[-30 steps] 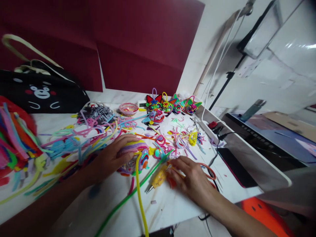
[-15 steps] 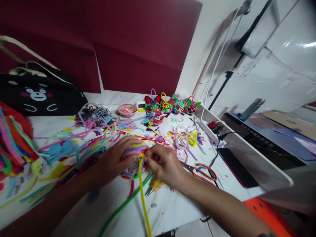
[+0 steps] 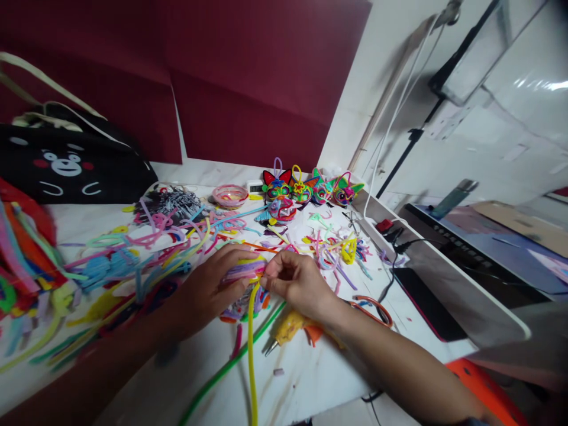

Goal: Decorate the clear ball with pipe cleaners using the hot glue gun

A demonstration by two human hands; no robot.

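Observation:
My left hand (image 3: pixel 208 290) is wrapped over a multicoloured pipe-cleaner figure (image 3: pixel 242 273) on the white table (image 3: pixel 306 373), pressing it down. My right hand (image 3: pixel 298 283) is closed in a pinch at the figure's right side, gripping the top end of a long yellow pipe cleaner (image 3: pixel 252 355) that trails toward me. A green pipe cleaner (image 3: pixel 222 373) lies beside it. A yellow-handled tool (image 3: pixel 286 330) and orange-handled scissors (image 3: pixel 373 306) lie by my right wrist.
Loose pipe cleaners (image 3: pixel 146 248) cover the table, with a thick bundle (image 3: pixel 22 260) at the left. Several finished colourful cat-like heads (image 3: pixel 310 189) stand at the back by a pink bowl (image 3: pixel 231 195). A black bear bag (image 3: pixel 71 165) sits back left. Cables and a power strip (image 3: pixel 386 228) run along the right edge.
My right hand left the yellow-handled tool and scissors, moved left to the figure and pinched the yellow pipe cleaner's end. The left hand stayed on the figure.

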